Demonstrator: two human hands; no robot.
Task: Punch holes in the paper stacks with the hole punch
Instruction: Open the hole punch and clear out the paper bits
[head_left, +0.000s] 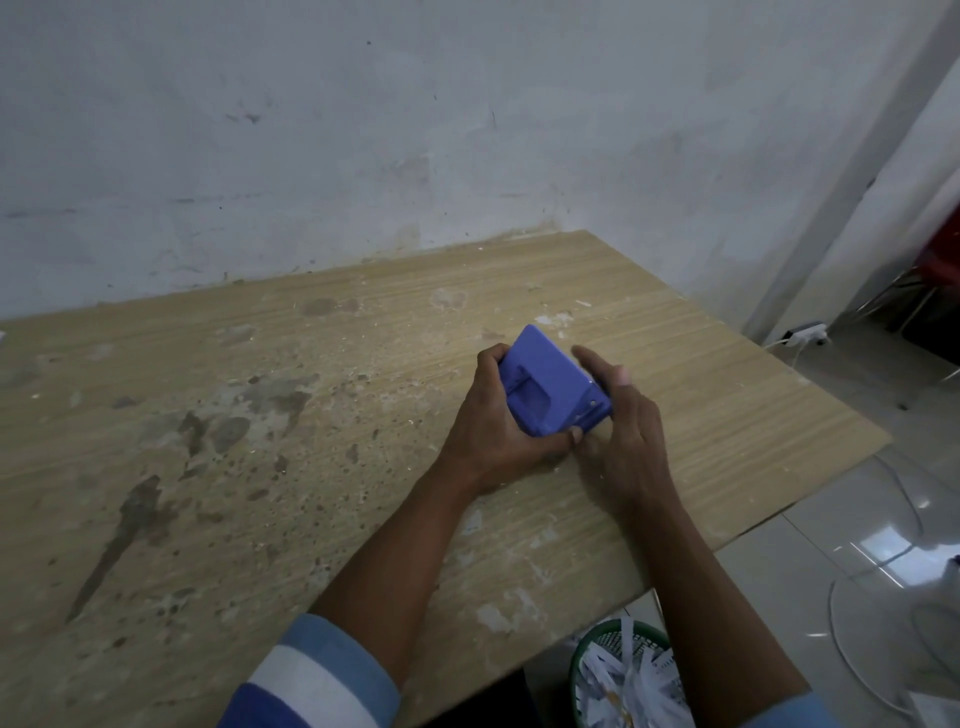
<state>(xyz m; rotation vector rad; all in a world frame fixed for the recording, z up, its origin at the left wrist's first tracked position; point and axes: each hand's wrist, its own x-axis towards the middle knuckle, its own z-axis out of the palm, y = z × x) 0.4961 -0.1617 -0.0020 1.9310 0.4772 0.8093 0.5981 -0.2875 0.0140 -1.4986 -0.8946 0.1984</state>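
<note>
A blue hole punch (548, 387) is tilted up off the wooden table (260, 415), right of centre. My left hand (493, 421) grips its left side, fingers curled round the body and thumb under the near corner. My right hand (621, 415) is at its right side; the fingers reach up along the punch's right edge, and whether they clasp it is unclear. No paper stack is in view on the table.
The tabletop is stained and worn and meets a white wall (467, 130) at the back. A green basket (623, 675) full of paper scraps stands on the floor below the near right table corner. A power strip (805, 332) and cables lie on the tiled floor at right.
</note>
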